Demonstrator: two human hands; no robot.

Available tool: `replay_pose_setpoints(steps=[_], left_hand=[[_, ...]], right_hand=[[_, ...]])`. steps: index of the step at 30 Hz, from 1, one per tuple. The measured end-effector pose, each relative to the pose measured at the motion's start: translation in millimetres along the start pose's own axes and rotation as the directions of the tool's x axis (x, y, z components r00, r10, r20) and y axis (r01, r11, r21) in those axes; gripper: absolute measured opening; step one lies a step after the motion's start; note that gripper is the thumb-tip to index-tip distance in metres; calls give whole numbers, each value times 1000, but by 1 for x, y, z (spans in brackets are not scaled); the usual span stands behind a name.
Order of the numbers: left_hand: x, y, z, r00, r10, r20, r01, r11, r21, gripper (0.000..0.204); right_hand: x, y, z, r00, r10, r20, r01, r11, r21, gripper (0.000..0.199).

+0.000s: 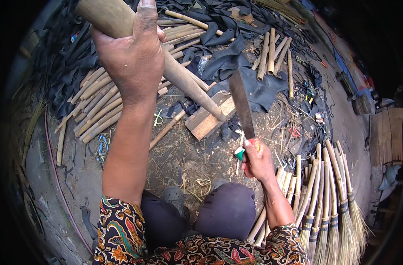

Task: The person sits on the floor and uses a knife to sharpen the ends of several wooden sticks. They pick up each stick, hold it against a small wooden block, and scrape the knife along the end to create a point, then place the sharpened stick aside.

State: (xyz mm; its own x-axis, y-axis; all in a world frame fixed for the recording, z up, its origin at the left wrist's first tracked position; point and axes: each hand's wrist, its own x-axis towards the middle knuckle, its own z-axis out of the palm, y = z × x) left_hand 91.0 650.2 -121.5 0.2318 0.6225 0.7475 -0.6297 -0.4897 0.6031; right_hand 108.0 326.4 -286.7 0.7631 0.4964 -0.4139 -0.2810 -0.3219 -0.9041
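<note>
My left hand [130, 62], raised at the upper left, is wrapped around a thick bamboo pole [183, 77]. The pole slants down to the right, and its far end rests on or just over a wooden chopping block [210, 115] on the ground. In my right hand [259, 161] is a machete [242, 104] with a red and green handle, its broad dark blade pointing up and away. The blade stands to the right of the block, apart from the pole's end. The pole's near end runs out of view at the top.
Cut bamboo sticks [100, 106] lie heaped on the left, more sticks [272, 53] at the far right. Black rubber-like sheets [219, 37] cover the far ground. Several finished brooms [329, 203] lean together at the lower right. Wood chips and straw litter the floor before my knees.
</note>
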Motion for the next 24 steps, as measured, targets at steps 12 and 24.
replay_pose_setpoints(steps=[12,24], left_hand=[[-4,14,11,998,-1,-64,-3,998,-66,30],[-5,6,16,997,40,-69,-43,998,-54,42]], right_hand=[[29,73,22,985,-123,-122,61,904,-423,34],[32,39,16,500,-827,-255,865,488,115,27]])
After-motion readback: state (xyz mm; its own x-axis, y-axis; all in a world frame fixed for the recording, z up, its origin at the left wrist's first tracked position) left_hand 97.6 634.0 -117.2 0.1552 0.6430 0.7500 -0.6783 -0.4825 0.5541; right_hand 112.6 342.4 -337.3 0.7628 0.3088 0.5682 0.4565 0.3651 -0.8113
